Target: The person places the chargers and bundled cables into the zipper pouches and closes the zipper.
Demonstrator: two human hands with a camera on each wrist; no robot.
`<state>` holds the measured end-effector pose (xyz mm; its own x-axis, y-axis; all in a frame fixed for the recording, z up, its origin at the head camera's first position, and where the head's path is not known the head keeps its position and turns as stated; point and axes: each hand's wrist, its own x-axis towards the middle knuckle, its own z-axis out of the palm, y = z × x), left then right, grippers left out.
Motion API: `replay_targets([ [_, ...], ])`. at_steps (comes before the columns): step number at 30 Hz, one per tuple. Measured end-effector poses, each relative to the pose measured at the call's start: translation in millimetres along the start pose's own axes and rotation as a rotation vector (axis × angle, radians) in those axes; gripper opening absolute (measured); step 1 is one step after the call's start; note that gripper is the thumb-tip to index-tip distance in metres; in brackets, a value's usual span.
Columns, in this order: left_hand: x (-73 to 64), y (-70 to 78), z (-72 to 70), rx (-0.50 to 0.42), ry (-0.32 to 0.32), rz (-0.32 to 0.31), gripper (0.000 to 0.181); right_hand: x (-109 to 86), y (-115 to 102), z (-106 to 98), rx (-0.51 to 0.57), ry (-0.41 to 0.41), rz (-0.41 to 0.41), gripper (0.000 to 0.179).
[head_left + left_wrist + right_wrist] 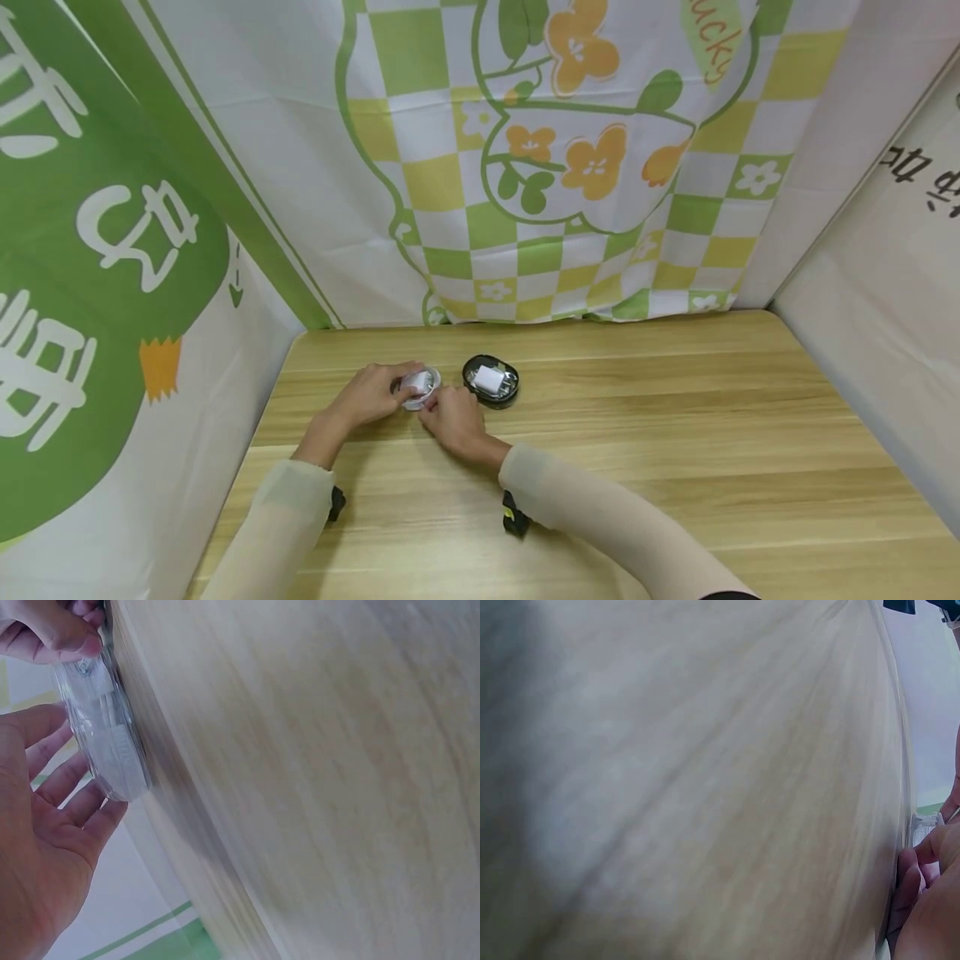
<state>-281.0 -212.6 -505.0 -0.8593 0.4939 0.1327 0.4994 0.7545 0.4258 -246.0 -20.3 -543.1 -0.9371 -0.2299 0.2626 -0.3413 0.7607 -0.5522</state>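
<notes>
A small clear plastic case with a white plug adapter inside stands on the table between the two hands. My left hand holds it from the left, and in the left wrist view its fingers curl along the side of the case. At the near right edge of the case, my right hand pinches the rim with thumb and curled fingers. In the right wrist view only part of the right hand shows, at the lower right edge. The exact contact of its fingertips is partly hidden.
Just right of the right hand lies an oval black case holding a white plug adapter. Both rest on a wooden table. A patterned cloth hangs behind the table's far edge, with more cloth at both sides.
</notes>
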Motion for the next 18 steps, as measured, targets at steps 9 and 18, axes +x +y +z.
replay_targets([
  [9,-0.9,6.9,5.8,0.021,0.018,0.05,0.045,0.4,1.8,-1.5,-0.009,-0.008,-0.039,0.006],
  [18,-3.0,4.3,12.6,0.01,0.053,0.053,0.047,-0.7,2.2,-3.5,0.007,-0.016,-0.078,0.007],
])
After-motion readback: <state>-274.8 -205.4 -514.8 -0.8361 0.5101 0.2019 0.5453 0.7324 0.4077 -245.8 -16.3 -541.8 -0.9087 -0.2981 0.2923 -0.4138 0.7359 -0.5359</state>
